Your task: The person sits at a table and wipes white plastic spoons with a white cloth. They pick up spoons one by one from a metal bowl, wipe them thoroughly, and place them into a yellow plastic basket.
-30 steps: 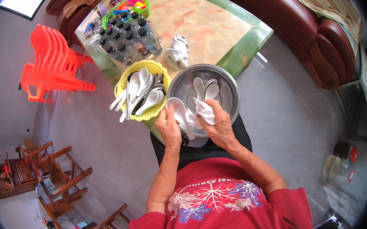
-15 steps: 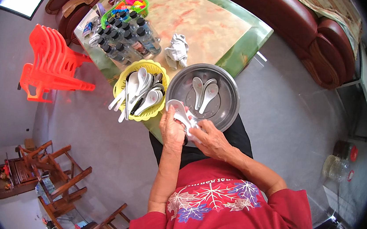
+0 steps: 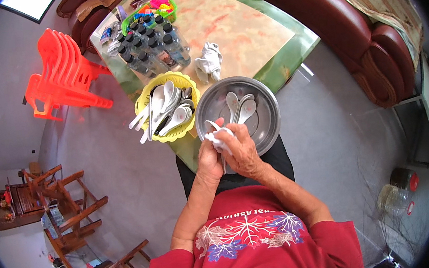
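Observation:
My left hand (image 3: 208,159) is closed around a white soup spoon (image 3: 212,124), which is mostly hidden by cloth and fingers. My right hand (image 3: 243,153) presses a white cloth (image 3: 219,143) over the spoon. Both hands meet above the near left rim of a round metal basin (image 3: 268,123). Inside the basin lie several white soup spoons (image 3: 247,111), bowls toward the far side. Left of it, a yellow basket (image 3: 177,135) holds a pile of white spoons (image 3: 176,119) and some dark-handled utensils, handles sticking out over its left rim.
On the stone-patterned table (image 3: 250,22) stand several clear bottles (image 3: 174,50) with black caps, a crumpled white cloth (image 3: 209,62) and a green basket (image 3: 173,8) of colourful items. Red stacked chairs (image 3: 64,71) are at the left. A dark red sofa (image 3: 333,24) runs along the far right.
The spoon has turned, so its bowl no longer faces up in plain view. My right hand has moved up with the cloth, which now covers the spoon.

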Action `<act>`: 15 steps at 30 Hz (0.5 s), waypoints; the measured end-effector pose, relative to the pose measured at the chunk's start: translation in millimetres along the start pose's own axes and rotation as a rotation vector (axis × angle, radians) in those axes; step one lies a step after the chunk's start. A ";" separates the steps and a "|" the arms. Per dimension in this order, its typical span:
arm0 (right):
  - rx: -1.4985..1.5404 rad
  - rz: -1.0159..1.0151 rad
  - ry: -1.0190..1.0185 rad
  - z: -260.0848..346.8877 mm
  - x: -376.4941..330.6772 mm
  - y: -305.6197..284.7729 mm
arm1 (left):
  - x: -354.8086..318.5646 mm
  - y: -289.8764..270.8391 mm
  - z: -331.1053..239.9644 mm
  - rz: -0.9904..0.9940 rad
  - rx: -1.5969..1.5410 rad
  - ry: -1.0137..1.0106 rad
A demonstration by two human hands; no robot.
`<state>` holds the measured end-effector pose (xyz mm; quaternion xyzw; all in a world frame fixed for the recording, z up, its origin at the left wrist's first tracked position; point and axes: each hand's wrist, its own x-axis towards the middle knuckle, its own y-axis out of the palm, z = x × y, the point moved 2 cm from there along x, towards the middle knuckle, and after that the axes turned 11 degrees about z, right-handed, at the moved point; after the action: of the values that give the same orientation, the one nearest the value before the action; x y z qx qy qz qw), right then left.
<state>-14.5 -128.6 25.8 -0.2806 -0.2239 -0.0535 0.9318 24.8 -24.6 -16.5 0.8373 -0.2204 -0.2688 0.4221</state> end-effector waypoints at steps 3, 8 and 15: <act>0.024 0.037 -0.002 -2.0 18.4 -8.8 | -2.7 -5.9 2.8 0.049 0.096 0.021; 0.326 0.243 0.112 -28.4 44.2 -27.1 | -10.1 6.4 -1.3 0.016 0.390 -0.214; 0.480 0.274 0.198 -32.7 41.0 -27.9 | -8.6 27.0 -1.1 0.143 0.353 -0.342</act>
<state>28.6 -168.9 33.8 -0.0734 -0.0979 0.1004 0.9874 15.1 -33.6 8.6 0.8226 -0.3908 -0.3332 0.2439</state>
